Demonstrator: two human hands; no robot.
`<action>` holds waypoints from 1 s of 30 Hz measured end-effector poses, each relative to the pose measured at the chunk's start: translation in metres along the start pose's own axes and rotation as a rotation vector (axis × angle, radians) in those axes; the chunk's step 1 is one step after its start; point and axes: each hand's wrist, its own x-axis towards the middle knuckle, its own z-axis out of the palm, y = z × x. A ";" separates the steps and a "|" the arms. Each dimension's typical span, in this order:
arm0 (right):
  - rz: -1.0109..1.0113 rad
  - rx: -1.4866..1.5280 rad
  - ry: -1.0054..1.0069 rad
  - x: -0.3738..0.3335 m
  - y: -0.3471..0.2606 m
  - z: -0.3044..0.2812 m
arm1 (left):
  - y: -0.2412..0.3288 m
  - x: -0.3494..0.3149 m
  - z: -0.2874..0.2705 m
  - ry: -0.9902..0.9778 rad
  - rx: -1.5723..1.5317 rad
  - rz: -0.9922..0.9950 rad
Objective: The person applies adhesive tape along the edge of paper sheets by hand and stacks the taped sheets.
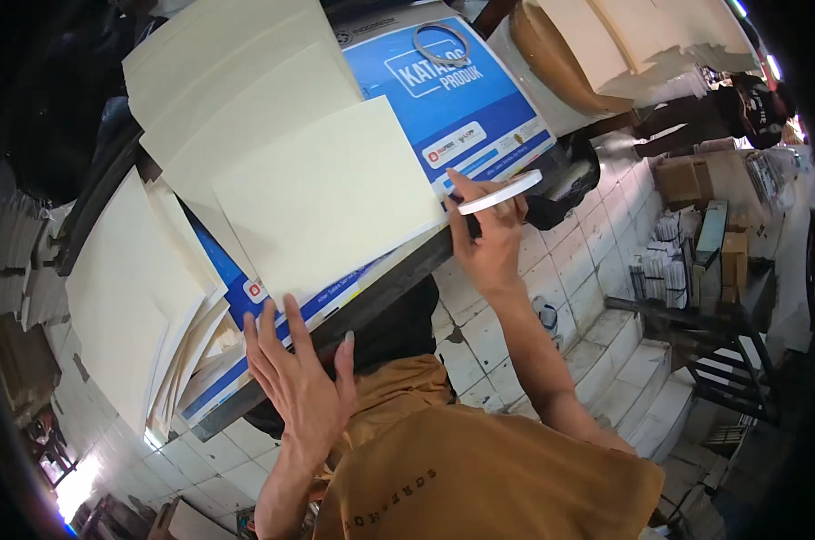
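Brown cloth of our shirt (497,459) fills the lower view, close against the near side of the table (394,290), so if we lean in we could nudge its dark edge. Across it spreads a fan of cream sheets (236,99), layers overlapping loosely; a knock or a draught could slide them out of step, since we see no weight on them. Left of it, a second cream stack (133,297) splays unevenly at its lower end and might slip if brushed. Beneath the fan, blue printed sheets (461,90) show at the right and along the near side; were they glossy, they would offer little friction. The front cream sheet (326,189) lies flat near the table edge, between our hands. Our left hand (299,387) is spread, clasping nothing, fingertips at that sheet's near-left corner; uneven pressure there could skew or crease it. Our right hand (493,247) grips a white roll (501,194) beside the opposite corner, and this shared duty could let the roll catch the paper or drop. Smallest, a grey ring (452,63) rests on the blue print, liable to slide if that sheet is pulled.
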 end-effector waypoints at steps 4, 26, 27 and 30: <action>0.120 0.113 -0.075 -0.011 -0.023 -0.009 | 0.019 0.034 0.001 0.085 -0.053 0.027; -0.040 0.294 -0.098 -0.044 -0.061 -0.046 | 0.063 0.075 0.044 0.014 -0.029 0.141; -0.069 0.322 -0.061 -0.047 -0.065 -0.061 | 0.061 0.076 0.047 0.006 -0.039 0.142; -0.020 0.494 0.171 -0.059 -0.053 -0.075 | 0.062 0.073 0.043 -0.029 -0.061 0.166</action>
